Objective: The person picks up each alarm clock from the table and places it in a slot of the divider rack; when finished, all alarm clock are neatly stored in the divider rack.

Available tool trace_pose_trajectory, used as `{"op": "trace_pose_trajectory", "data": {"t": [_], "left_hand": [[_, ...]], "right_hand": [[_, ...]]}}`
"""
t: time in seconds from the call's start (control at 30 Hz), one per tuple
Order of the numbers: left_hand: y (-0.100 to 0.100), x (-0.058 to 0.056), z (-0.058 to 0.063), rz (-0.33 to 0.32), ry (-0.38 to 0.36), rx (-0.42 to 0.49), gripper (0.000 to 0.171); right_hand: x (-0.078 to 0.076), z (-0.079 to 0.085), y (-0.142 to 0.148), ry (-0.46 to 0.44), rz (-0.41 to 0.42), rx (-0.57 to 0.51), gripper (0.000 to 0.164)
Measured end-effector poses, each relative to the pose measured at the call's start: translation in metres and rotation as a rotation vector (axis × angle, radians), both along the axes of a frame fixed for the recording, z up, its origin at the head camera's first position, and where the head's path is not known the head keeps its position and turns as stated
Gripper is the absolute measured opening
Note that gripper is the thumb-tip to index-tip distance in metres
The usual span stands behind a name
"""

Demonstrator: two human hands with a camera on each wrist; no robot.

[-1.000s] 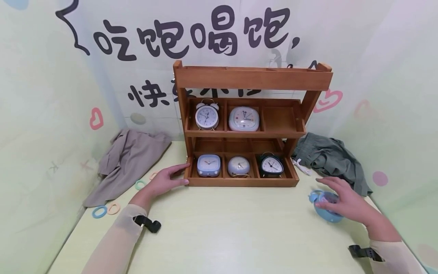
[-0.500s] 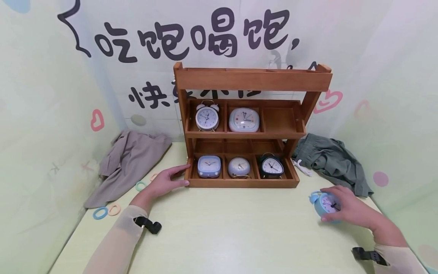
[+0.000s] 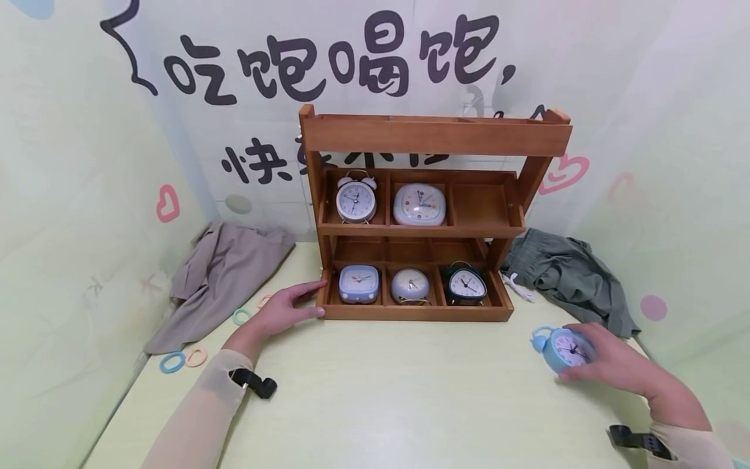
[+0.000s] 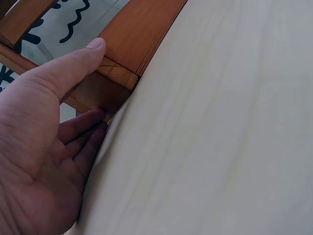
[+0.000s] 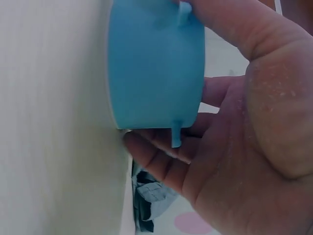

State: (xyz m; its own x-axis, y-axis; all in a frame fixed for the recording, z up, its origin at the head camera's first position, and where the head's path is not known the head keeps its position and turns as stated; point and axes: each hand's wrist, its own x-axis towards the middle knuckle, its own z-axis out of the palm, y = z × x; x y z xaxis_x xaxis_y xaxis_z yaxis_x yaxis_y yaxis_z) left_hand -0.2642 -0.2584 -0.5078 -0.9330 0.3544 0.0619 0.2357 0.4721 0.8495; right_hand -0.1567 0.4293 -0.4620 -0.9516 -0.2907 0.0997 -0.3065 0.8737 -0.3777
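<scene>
On the right, my right hand (image 3: 615,361) grips a light blue twin-bell alarm clock (image 3: 571,350), its face tilted up and its bells to the left. In the right wrist view the blue clock case (image 5: 154,66) with two small feet lies between thumb and fingers, close over the table. My left hand (image 3: 281,316) holds the lower left corner of a brown wooden rack (image 3: 416,313). The left wrist view shows the thumb (image 4: 80,63) on the front corner, with the other fingers along the side.
Several clocks sit in the rack's compartments, among them a white twin-bell clock (image 3: 355,200) and a black one (image 3: 465,284). Grey-mauve cloth (image 3: 225,280) and coloured rings (image 3: 172,362) lie left; dark green cloth (image 3: 568,277) lies right. Printed walls stand around the table.
My right hand has closed around the blue clock, turned its face into view and drawn it slightly right. The left hand has stayed at the rack's corner.
</scene>
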Motion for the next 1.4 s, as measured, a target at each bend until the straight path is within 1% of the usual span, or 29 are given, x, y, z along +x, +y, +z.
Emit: {"op": "trace_pose_trajectory", "data": {"t": [0.17, 0.3, 0.37, 0.47, 0.63, 0.73, 0.9, 1.0, 1.1, 1.23, 1.3, 1.4], "left_hand": [[0.0, 0.0, 0.0, 0.0, 0.001, -0.004, 0.072], [0.0, 0.0, 0.0, -0.001, 0.007, -0.006, 0.072], [0.0, 0.0, 0.001, -0.002, 0.01, -0.004, 0.072], [0.001, 0.001, 0.002, -0.01, 0.019, 0.003, 0.072], [0.001, 0.001, 0.003, -0.006, 0.023, -0.003, 0.073], [0.0, 0.001, 0.002, -0.001, 0.019, -0.008, 0.073], [0.001, 0.002, 0.001, 0.0, 0.017, -0.008, 0.073], [0.001, 0.002, 0.001, -0.001, 0.022, -0.011, 0.073], [0.0, 0.003, 0.0, 0.002, 0.02, -0.008, 0.073], [0.0, 0.003, -0.001, 0.007, 0.015, 0.001, 0.072], [0.0, 0.003, -0.001, 0.005, 0.017, 0.002, 0.072], [0.001, 0.002, 0.0, 0.005, 0.022, -0.005, 0.072]], "right_hand": [[-0.002, -0.002, -0.003, 0.041, 0.007, -0.009, 0.093], [-0.003, 0.005, -0.012, 0.094, 0.009, -0.038, 0.094], [-0.004, 0.013, -0.02, 0.117, 0.013, -0.054, 0.094], [-0.007, 0.028, -0.034, 0.168, 0.041, -0.054, 0.095], [-0.019, 0.058, -0.058, 0.249, 0.106, -0.012, 0.096], [-0.026, 0.078, -0.074, 0.276, 0.119, -0.014, 0.096], [-0.042, 0.114, -0.106, 0.336, 0.093, -0.051, 0.1], [-0.055, 0.136, -0.125, 0.376, 0.073, -0.067, 0.103], [-0.071, 0.153, -0.141, 0.416, 0.063, -0.077, 0.104], [-0.093, 0.167, -0.159, 0.466, 0.026, -0.07, 0.105], [-0.103, 0.171, -0.165, 0.488, -0.008, -0.063, 0.106], [-0.115, 0.174, -0.174, 0.502, -0.08, -0.084, 0.105]]}}
